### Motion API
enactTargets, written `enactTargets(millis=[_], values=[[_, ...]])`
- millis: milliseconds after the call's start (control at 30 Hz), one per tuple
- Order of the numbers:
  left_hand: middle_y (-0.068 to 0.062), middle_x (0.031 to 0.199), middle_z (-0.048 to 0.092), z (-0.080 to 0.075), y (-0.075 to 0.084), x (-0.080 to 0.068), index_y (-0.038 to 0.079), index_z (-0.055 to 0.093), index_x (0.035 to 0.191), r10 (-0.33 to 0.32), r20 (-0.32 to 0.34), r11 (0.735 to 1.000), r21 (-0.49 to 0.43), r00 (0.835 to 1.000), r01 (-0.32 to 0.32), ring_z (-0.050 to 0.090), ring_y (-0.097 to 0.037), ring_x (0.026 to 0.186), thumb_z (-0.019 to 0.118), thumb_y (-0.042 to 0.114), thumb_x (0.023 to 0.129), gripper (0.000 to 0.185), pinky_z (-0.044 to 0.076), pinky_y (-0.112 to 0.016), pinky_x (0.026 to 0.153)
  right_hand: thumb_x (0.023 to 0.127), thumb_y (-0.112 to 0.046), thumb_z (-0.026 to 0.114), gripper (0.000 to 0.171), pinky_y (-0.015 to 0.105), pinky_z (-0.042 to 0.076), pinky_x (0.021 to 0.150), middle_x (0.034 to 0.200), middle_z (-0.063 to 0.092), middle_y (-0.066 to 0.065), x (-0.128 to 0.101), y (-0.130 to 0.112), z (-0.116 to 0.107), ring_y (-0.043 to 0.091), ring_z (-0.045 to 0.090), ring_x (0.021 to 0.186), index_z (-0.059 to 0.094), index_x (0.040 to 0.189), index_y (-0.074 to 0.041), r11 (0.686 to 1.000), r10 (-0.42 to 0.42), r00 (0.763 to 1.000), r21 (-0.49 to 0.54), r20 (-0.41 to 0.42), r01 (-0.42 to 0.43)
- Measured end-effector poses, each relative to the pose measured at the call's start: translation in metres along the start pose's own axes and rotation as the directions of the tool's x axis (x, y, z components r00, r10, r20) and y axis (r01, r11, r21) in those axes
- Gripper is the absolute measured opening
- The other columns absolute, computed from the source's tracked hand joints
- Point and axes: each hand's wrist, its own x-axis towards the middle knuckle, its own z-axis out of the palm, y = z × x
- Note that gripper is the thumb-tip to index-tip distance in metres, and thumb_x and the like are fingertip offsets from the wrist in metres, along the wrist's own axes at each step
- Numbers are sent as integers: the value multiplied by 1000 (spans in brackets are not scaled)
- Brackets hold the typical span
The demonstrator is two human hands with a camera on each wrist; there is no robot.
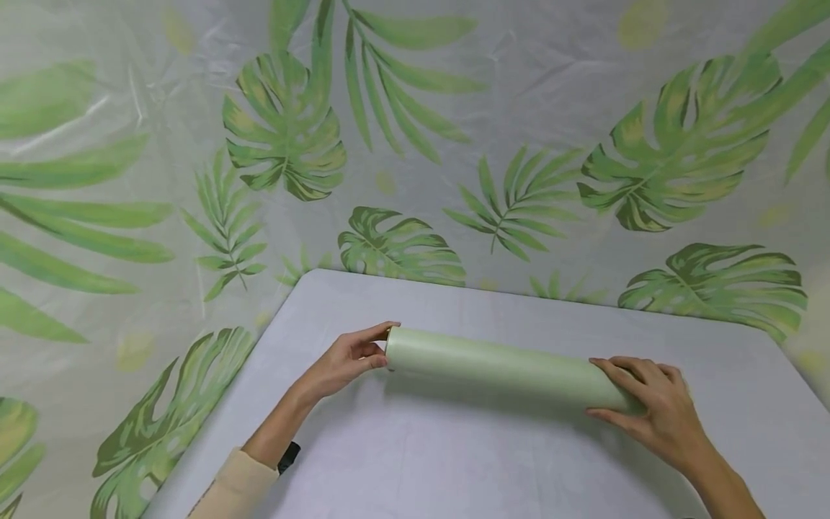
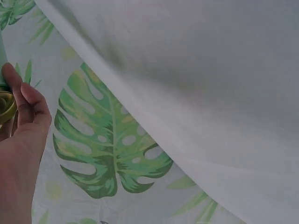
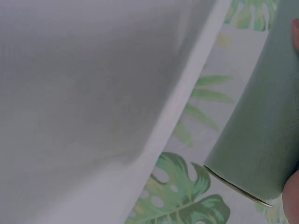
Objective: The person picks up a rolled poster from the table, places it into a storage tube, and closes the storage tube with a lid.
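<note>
A long pale green roll point(image 1: 499, 367) lies across the grey table point(image 1: 454, 461), its left end farther from me. My left hand point(image 1: 350, 360) holds the roll's left end, thumb and fingers pinching the rim. My right hand point(image 1: 648, 404) wraps over the roll's right end, fingers curled across the top. In the left wrist view my fingers point(image 2: 23, 102) touch the yellowish core end point(image 2: 5, 105). The right wrist view shows the green roll point(image 3: 261, 130) close up with its end rim.
A curtain with green leaf print point(image 1: 292, 130) hangs behind and left of the table. The table's far edge point(image 1: 519, 295) runs just behind the roll. Bare table surface lies in front of the roll.
</note>
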Motion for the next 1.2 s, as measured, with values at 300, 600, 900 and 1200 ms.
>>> enactTargets(millis=[300, 600, 900, 1200], values=[[-18, 156, 46, -12, -2, -11, 13, 36, 162, -51, 85, 998, 46, 995, 47, 73, -19, 104, 70, 16, 100, 71, 56, -25, 92, 64, -56, 90, 81, 45, 35, 89, 112, 70, 6, 1, -6, 8, 26, 60, 104, 70, 135, -23, 999, -40, 999, -26, 4, 40], [-14, 133, 57, -16, 1, -13, 8, 46, 156, 4, 26, 985, 173, 1000, -8, 72, -15, 105, 75, 13, 96, 67, 57, -29, 93, 60, -48, 94, 84, 43, 34, 90, 112, 70, 3, 5, -8, 9, 24, 60, 106, 70, 136, -22, 999, -44, 999, -11, 11, 44], [-13, 132, 62, -8, 0, -15, 7, 50, 153, 84, -46, 970, 231, 995, -71, 69, -13, 108, 76, 13, 94, 65, 54, -32, 99, 56, -44, 96, 84, 40, 33, 85, 109, 70, 2, 11, -9, 5, 24, 60, 99, 72, 133, -22, 998, -59, 998, 3, -20, 59], [-17, 134, 63, -7, 3, -8, 6, 51, 153, 77, -62, 975, 215, 995, -62, 71, -12, 107, 76, 15, 93, 66, 56, -31, 95, 52, -36, 99, 85, 37, 33, 84, 108, 70, 1, 5, -11, 4, 22, 60, 99, 73, 132, -23, 1000, -23, 1000, 0, 2, 23]])
